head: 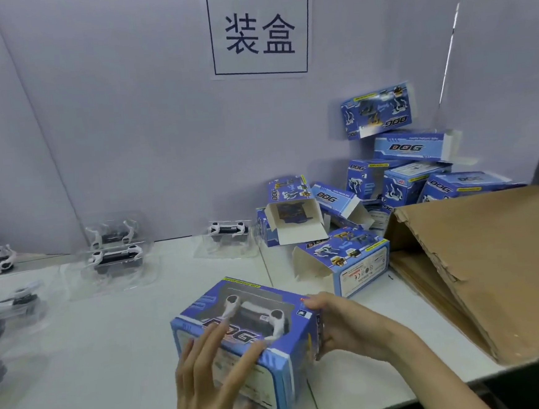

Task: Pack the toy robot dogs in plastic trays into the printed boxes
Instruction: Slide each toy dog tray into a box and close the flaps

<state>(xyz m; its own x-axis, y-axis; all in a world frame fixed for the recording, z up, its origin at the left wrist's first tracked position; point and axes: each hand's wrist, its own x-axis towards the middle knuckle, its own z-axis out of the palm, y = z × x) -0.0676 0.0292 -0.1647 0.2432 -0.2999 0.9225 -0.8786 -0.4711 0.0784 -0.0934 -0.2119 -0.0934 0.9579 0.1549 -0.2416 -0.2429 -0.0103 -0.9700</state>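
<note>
I hold the box (pixel 249 331) at 6 o'clock on the surface (pixel 111 346), a dog (pixel 257 318) already inside. My left hand (pixel 211 380) lies flat, fingers spread, steadying its near face. My right hand (pixel 345 324) wraps the 3 o'clock end, probably closing it. Trayed dogs (pixel 117 258) wait at 10 o'clock and empty boxes (pixel 389 188) at 2.

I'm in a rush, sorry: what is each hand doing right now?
Left hand: open, fingers flat on the box.
Right hand: grips the box's end.
</note>
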